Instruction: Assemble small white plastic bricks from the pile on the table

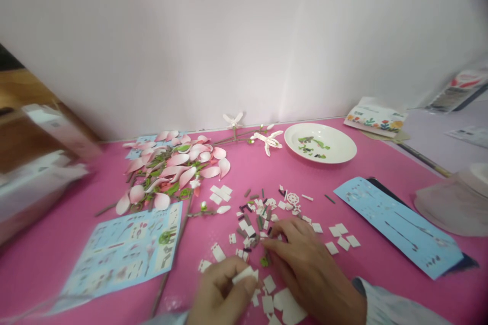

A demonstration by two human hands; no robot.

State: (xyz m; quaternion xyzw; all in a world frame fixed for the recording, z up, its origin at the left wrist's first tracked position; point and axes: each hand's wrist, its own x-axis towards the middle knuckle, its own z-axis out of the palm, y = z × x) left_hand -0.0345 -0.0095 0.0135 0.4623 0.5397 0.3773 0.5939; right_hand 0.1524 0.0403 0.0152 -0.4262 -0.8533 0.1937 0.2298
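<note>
Left hand (pixel 217 297) closed, pinching a white tile (pixel 244 275) at the fingertips. Right hand (pixel 308 269) open, palm down, fingers touching loose bricks (pixel 253 218) on its far side.

Loose bricks (pixel 255 218) crowd the space ahead of the left hand (pixel 217 297) and right hand (pixel 310 269). Pink table (pixel 263 175) shows in a band between them and the plate (pixel 339 151), wide enough for a hand. Petals (pixel 171 165) and a stem (pixel 177 244) block leftward; the blue sheet (pixel 396 226) blocks rightward.
</note>
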